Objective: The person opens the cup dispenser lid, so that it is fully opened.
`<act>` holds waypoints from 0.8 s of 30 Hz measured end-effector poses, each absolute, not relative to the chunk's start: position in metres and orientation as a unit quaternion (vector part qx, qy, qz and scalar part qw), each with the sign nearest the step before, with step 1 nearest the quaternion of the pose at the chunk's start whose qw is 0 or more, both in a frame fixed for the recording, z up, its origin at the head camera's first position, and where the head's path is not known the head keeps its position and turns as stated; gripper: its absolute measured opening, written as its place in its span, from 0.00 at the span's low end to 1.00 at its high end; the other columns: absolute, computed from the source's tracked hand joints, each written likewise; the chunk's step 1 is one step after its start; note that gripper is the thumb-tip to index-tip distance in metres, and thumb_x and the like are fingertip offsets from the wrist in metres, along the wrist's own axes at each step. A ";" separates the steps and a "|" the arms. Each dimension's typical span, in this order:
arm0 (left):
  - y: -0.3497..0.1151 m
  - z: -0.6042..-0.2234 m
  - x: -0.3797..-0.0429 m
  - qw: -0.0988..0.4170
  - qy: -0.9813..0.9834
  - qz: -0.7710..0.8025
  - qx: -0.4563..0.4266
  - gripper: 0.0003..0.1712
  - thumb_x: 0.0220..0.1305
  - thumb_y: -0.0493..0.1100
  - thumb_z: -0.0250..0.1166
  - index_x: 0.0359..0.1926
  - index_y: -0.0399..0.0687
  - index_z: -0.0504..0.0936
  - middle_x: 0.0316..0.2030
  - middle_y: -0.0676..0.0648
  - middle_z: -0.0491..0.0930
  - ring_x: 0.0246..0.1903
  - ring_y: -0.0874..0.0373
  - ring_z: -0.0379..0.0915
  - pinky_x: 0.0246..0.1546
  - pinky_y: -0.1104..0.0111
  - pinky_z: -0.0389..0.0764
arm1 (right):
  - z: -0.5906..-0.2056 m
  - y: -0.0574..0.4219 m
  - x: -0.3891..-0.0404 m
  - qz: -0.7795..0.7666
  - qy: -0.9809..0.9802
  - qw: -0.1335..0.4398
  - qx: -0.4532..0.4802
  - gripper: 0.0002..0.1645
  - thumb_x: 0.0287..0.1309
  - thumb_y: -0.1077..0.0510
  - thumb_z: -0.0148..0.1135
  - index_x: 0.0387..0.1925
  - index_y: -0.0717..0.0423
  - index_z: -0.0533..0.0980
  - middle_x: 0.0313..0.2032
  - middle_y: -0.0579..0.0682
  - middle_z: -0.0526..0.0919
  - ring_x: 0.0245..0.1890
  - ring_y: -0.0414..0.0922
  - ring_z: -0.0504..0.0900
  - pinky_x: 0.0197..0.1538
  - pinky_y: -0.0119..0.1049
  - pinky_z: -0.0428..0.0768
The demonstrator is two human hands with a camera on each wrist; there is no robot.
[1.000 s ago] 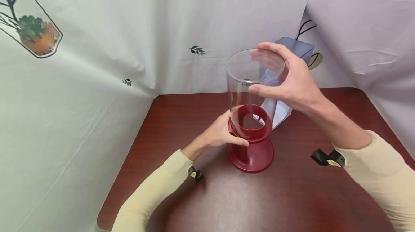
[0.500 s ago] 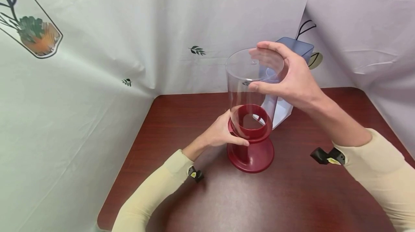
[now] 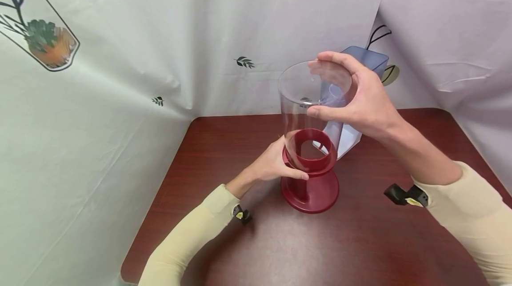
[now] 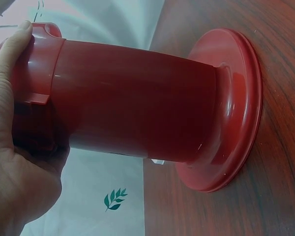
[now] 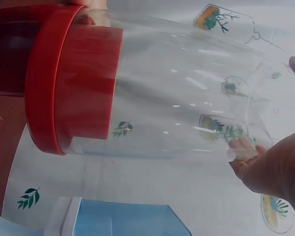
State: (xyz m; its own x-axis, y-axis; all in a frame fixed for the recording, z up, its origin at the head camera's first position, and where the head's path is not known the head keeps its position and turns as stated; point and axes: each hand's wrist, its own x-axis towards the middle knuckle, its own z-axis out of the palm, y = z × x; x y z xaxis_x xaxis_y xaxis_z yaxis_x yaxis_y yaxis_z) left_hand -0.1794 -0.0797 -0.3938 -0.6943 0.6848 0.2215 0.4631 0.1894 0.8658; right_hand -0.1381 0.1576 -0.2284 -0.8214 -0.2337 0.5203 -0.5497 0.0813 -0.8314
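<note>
A red pedestal base (image 3: 316,195) with a flared foot stands upright on the table. A clear plastic cylinder (image 3: 292,115) sits on top, its lower end around the red inner ring (image 5: 91,81) and down at the collar. My left hand (image 3: 274,164) grips the collar, thumb across the front; its other fingers are mostly hidden behind. In the left wrist view the thumb (image 4: 12,49) lies on the collar above the smooth red column (image 4: 137,98). At the cylinder's open top, my right hand (image 3: 368,101) holds the rim between thumb and fingers, which show through the clear wall.
A translucent blue container (image 3: 366,58) with a white lower part (image 3: 347,143) stands behind the cylinder, to the right. The dark red wooden table (image 3: 224,144) meets a white printed curtain (image 3: 248,86) at the back and sides.
Both hands keep their hold on the base and cylinder. The head view has shifted very slightly; otherwise hardly anything differs.
</note>
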 end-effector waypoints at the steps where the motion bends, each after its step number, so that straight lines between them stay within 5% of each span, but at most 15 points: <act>1: -0.080 -0.394 -0.180 0.108 0.764 0.514 0.376 0.57 0.49 0.48 0.86 0.77 0.58 0.64 0.65 0.55 0.76 0.61 0.61 0.75 0.61 0.64 0.81 | -0.228 0.157 -0.137 0.617 -0.728 0.129 0.271 0.49 0.46 0.72 0.82 0.71 0.58 0.71 0.64 0.54 0.82 0.67 0.47 0.77 0.61 0.28 0.79; 6: -0.080 -0.395 -0.180 0.107 0.764 0.512 0.378 0.57 0.49 0.48 0.86 0.77 0.58 0.64 0.65 0.55 0.76 0.61 0.61 0.75 0.61 0.64 0.81 | -0.227 0.157 -0.135 0.614 -0.729 0.129 0.274 0.50 0.45 0.73 0.82 0.71 0.58 0.71 0.63 0.54 0.82 0.67 0.48 0.78 0.60 0.28 0.79; 13: -0.079 -0.395 -0.181 0.106 0.763 0.516 0.376 0.57 0.49 0.49 0.86 0.77 0.59 0.65 0.65 0.56 0.77 0.61 0.60 0.75 0.62 0.63 0.80 | -0.224 0.160 -0.141 0.623 -0.725 0.118 0.268 0.46 0.48 0.71 0.81 0.70 0.60 0.71 0.64 0.53 0.82 0.66 0.45 0.79 0.39 0.27 0.84; 18: -0.079 -0.395 -0.180 0.108 0.764 0.517 0.371 0.57 0.49 0.49 0.86 0.77 0.59 0.64 0.65 0.55 0.76 0.62 0.60 0.75 0.61 0.63 0.81 | -0.222 0.161 -0.144 0.646 -0.709 0.099 0.266 0.46 0.49 0.72 0.80 0.70 0.61 0.71 0.64 0.55 0.81 0.67 0.47 0.78 0.47 0.28 0.85; 24: -0.079 -0.395 -0.180 0.110 0.765 0.517 0.369 0.58 0.48 0.47 0.86 0.77 0.58 0.64 0.66 0.55 0.76 0.61 0.60 0.75 0.62 0.63 0.80 | -0.222 0.162 -0.142 0.643 -0.712 0.098 0.264 0.46 0.50 0.72 0.79 0.70 0.61 0.71 0.65 0.54 0.81 0.68 0.47 0.77 0.46 0.28 0.85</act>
State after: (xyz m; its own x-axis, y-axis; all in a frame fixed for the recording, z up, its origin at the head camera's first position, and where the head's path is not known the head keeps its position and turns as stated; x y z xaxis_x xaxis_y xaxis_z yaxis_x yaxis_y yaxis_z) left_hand -0.1797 -0.0787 -0.3949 -0.7038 0.6774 0.2139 0.4508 0.1932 0.8715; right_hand -0.1422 0.1618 -0.2224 -0.8414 -0.2489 0.4796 -0.5023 0.0328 -0.8641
